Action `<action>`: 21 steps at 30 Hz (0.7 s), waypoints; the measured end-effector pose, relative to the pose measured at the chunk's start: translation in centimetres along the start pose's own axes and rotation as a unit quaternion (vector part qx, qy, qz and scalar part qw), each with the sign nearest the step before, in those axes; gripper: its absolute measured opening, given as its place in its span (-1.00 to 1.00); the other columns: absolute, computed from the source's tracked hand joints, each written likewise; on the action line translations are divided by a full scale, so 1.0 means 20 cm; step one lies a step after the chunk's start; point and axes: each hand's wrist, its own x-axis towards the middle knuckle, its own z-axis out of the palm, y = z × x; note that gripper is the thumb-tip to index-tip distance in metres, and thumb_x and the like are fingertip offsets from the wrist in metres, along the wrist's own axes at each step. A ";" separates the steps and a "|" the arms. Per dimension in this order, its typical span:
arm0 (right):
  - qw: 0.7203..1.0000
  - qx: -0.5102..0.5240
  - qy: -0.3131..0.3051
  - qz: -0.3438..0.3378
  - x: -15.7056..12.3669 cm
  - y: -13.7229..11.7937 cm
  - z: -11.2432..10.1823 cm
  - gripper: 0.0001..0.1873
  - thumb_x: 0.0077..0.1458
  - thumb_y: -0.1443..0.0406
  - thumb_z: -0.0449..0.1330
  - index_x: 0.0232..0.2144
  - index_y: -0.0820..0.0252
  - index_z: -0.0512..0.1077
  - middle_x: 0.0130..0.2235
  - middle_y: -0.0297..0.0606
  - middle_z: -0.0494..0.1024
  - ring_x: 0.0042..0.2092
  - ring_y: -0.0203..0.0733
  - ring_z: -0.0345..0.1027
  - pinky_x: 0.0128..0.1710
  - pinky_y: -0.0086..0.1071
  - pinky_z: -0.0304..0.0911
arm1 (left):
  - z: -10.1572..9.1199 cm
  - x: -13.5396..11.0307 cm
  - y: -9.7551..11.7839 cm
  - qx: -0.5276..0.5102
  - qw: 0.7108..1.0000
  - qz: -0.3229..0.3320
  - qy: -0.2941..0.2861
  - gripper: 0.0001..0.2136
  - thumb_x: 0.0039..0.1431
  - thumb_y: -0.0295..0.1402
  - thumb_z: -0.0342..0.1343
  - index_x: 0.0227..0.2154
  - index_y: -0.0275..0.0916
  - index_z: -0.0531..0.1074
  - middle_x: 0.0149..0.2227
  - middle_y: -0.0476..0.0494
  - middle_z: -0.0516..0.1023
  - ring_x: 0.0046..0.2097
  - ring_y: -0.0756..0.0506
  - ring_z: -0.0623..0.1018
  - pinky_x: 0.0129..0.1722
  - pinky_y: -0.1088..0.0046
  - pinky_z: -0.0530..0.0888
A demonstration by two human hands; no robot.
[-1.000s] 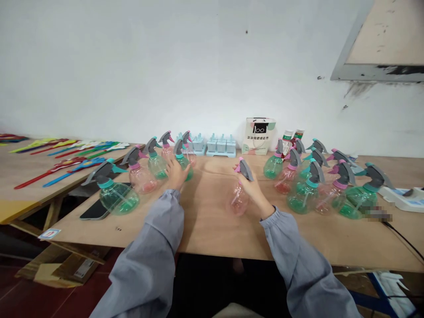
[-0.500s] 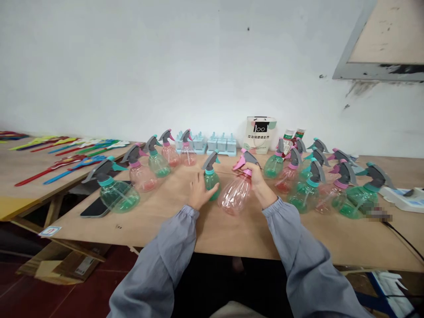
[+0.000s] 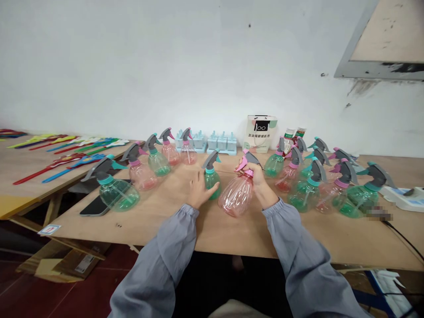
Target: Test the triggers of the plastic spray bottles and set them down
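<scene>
My right hand is closed round the neck and spray head of a clear pink spray bottle, with fingers at its pink trigger. The bottle leans, its base low over or on the tabletop; I cannot tell which. To its left, a green spray bottle with a grey and teal head stands upright. Beside it is my left hand, fingers apart, the thumb stretched across the bottle's lower front. Whether the hand touches the bottle is unclear.
Pink and green spray bottles stand at left and right. A phone lies at left. Light blue popsicle moulds, a paper bag and a white tray are farther out. Colourful hand-shaped strips cover the left table.
The pink spray bottle and my right hand have shifted very slightly. My left hand stays beside the green bottle. The camera view has moved a little.
</scene>
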 end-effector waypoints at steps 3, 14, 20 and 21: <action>0.999 -0.021 -0.020 0.022 0.00 0.00 0.00 -0.82 -0.41 0.29 0.20 -0.56 0.14 0.45 -0.58 -0.35 0.52 -0.51 -0.25 0.38 -0.49 -0.42 0.30 | 0.00 0.00 0.00 -0.006 1.000 -0.006 -0.013 -0.32 0.18 -0.06 0.16 0.27 -0.27 0.14 0.20 -0.45 0.41 0.29 -0.44 0.39 0.20 -0.12 0.34; 0.999 -0.050 -0.021 0.005 -0.03 -0.01 0.03 -0.81 -0.41 0.26 0.20 -0.57 0.13 0.44 -0.55 -0.31 0.54 -0.44 -0.19 0.42 -0.50 -0.41 0.25 | 0.00 0.00 0.00 -0.041 0.999 0.001 -0.004 -0.32 0.15 -0.07 0.18 0.26 -0.22 0.15 0.19 -0.42 0.41 0.29 -0.44 0.39 0.20 -0.15 0.35; 0.999 -0.044 -0.022 -0.010 -0.03 -0.01 0.01 -0.79 -0.40 0.27 0.21 -0.53 0.12 0.47 -0.51 -0.31 0.56 -0.39 -0.16 0.45 -0.45 -0.39 0.31 | -0.01 0.00 0.00 -0.041 0.999 0.001 -0.011 -0.32 0.16 -0.06 0.18 0.27 -0.21 0.15 0.21 -0.43 0.40 0.30 -0.43 0.37 0.21 -0.15 0.33; 0.999 -0.047 -0.018 -0.012 -0.03 -0.01 0.01 -0.81 -0.41 0.27 0.20 -0.56 0.12 0.46 -0.51 -0.31 0.56 -0.41 -0.18 0.43 -0.47 -0.40 0.29 | -0.01 0.00 0.00 -0.039 0.999 0.001 -0.011 -0.32 0.16 -0.07 0.18 0.27 -0.22 0.15 0.21 -0.44 0.40 0.30 -0.43 0.37 0.21 -0.14 0.33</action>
